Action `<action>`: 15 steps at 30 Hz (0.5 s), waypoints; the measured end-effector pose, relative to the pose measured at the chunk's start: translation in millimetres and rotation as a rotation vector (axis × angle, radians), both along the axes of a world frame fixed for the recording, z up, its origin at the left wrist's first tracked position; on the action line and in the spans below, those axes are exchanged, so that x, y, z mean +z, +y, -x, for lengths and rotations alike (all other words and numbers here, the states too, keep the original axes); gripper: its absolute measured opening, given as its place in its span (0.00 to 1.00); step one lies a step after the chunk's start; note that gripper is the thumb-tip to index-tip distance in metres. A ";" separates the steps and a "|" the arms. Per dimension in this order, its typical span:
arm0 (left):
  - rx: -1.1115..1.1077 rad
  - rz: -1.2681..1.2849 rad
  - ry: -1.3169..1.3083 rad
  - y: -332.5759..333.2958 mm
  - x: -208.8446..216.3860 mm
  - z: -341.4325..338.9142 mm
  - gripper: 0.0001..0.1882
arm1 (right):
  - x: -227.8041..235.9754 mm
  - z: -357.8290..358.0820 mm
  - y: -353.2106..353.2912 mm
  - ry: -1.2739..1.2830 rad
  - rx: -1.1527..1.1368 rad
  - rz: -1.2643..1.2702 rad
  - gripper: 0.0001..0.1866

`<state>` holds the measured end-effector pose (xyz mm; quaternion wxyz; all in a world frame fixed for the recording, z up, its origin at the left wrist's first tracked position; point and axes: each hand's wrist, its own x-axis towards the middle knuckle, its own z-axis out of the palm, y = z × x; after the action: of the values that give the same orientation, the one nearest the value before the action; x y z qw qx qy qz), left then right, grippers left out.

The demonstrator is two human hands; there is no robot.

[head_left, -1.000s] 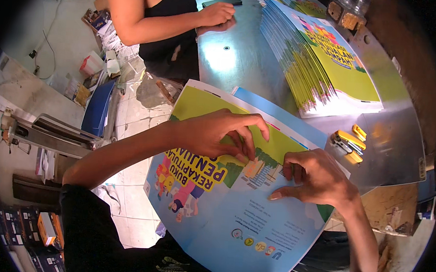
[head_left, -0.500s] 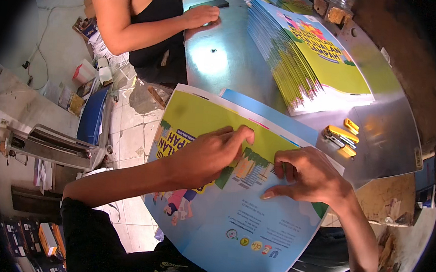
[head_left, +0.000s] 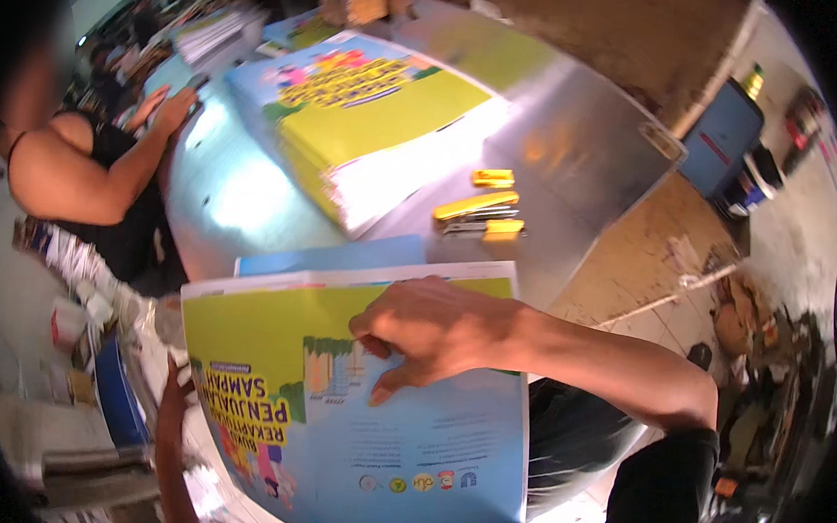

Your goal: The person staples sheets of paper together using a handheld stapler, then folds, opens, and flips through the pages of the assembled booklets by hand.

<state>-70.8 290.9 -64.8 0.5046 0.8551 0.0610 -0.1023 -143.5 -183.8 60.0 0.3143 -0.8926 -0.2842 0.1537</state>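
Across my lap and against the table edge lies a spread green-and-blue printed booklet cover, its print upside down to me. A fold line runs down it, and a plain blue sheet shows from under its far edge. My right hand rests on the cover's upper middle, fingers loosely bent and thumb apart, gripping nothing visible. At the cover's left edge is my left hand, small and dim, with its fingers apart. Whether it touches the paper is unclear.
A thick stack of matching booklets stands on the metal table. Nearer are a yellow stapler and a small yellow piece. Another person sits at the left with hands near a dark flat object. A wooden board lies right.
The view has swung right. My left hand has left the cover's middle for its left edge. My right hand has shifted inward over the cover, which now lies straighter before me.
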 end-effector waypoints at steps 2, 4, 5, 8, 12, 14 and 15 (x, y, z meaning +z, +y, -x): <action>-0.125 0.274 0.127 48.5 -49.4 0.5 0.35 | -2.5 3.5 -9.9 -0.028 0.031 -0.017 0.22; -0.299 0.391 0.043 37.9 -61.3 -2.8 0.35 | 13.6 7.4 -21.9 0.017 0.114 -0.001 0.21; -0.306 0.631 0.043 -10.2 -32.6 19.4 0.36 | 24.3 12.3 -39.1 0.020 0.080 0.016 0.21; -0.212 0.626 -0.013 -22.6 1.2 37.1 0.32 | 76.5 34.4 -81.9 0.046 0.047 -0.044 0.17; -0.063 0.539 -0.136 -31.2 3.8 52.7 0.30 | 126.1 106.4 -149.2 -0.302 -0.544 -0.022 0.12; -0.072 0.558 -0.072 -49.3 16.9 55.8 0.29 | 124.4 141.2 -197.2 -0.623 -0.888 0.074 0.13; -0.084 0.569 -0.064 -55.3 14.1 57.6 0.29 | 128.8 153.8 -222.6 -0.788 -1.054 0.140 0.13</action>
<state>-128.4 235.6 -50.7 0.7213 0.6837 -0.0214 -0.1091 -297.2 -406.4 188.8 0.1614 -0.9200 0.1077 -0.3405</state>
